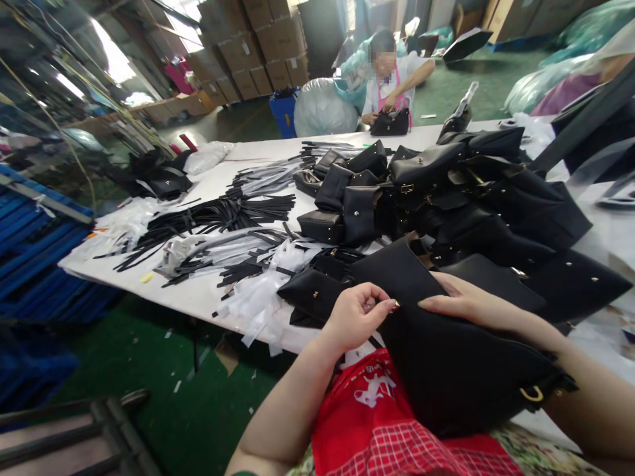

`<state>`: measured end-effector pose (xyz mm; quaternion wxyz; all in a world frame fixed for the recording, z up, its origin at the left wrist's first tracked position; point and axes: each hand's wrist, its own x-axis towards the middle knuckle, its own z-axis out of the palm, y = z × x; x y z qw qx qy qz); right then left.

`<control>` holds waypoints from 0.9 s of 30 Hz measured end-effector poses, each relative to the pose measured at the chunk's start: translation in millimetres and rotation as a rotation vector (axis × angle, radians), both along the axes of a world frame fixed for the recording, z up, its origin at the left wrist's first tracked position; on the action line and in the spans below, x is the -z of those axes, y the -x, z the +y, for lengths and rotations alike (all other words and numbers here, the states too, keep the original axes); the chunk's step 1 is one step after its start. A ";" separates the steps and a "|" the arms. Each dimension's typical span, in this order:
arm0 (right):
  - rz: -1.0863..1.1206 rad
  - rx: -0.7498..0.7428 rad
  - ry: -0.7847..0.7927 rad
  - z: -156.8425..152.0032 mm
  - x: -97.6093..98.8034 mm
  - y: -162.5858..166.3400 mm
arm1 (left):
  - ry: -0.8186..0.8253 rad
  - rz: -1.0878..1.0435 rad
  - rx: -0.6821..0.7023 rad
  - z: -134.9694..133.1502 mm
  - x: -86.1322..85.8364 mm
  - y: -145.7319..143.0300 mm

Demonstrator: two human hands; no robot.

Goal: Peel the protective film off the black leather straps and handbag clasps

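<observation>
A large black leather bag (446, 357) lies across my lap and the near edge of the white table (198, 297). My left hand (360, 316) has its fingers curled in a pinch at the bag's left edge, with a small gold piece at the fingertips. Stretched flat, my right hand (464, 303) rests on top of the bag. A gold ring (532, 395) shows at the bag's right end.
Several black bags and small pouches (436, 192) are piled on the table. Black straps (218, 218) and clear plastic wrappers (258, 291) lie to the left. Another person (391, 86) sits at the far side with a black bag. Cardboard boxes (258, 46) are stacked behind; blue crates (34, 251) stand left.
</observation>
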<state>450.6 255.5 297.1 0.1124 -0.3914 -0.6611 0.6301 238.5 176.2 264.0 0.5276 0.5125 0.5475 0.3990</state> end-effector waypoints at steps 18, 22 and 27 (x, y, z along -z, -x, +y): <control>0.003 -0.003 0.099 7.5 16.7 2.2 | 0.151 -0.890 -0.174 -21.3 24.3 48.3; -0.039 0.001 0.099 9.9 17.1 -2.0 | 0.175 -0.880 -0.211 -24.3 23.2 63.4; -0.105 -0.316 -0.003 13.0 -0.9 10.0 | 0.106 -0.566 -0.238 -9.9 36.7 61.8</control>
